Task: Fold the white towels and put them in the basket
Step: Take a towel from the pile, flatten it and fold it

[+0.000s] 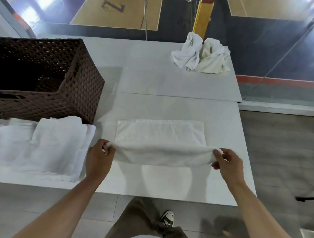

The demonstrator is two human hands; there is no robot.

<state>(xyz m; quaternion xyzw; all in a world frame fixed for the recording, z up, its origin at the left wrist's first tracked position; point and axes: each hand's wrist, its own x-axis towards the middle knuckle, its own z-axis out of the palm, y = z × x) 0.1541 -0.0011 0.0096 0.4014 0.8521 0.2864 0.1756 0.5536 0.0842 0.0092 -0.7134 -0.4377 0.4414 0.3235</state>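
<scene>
One big white tabletop (168,77) fills most of my view, with a seam running across it. Dark brown woven rectangular basket (87,90) sits upright at the far left, open top; the interior is too dark for me to read.

Just in front of the basket is a flat pile of folded white towels (43,145), overlapping and reaching the near-left tabletop edge.

Centre, close to the near edge, is the white rectangular terry towel (159,133). Its far part lies flat on the tabletop. Its near edge is lifted and stretched between both hands, sagging slightly mid-span.

Far right of the tabletop, well apart from everything else, is a crumpled heap of unfolded white towels (202,56).

Left hand (99,160): fingers (109,151) curled tight, pinching the terry towel's left near corner. Right hand (228,162): fingers (218,157) pinching the right near corner, thumb on top.

Below the tabletop edge I see a black-and-white sneaker (167,218) on the grey floor (46,201).
</scene>
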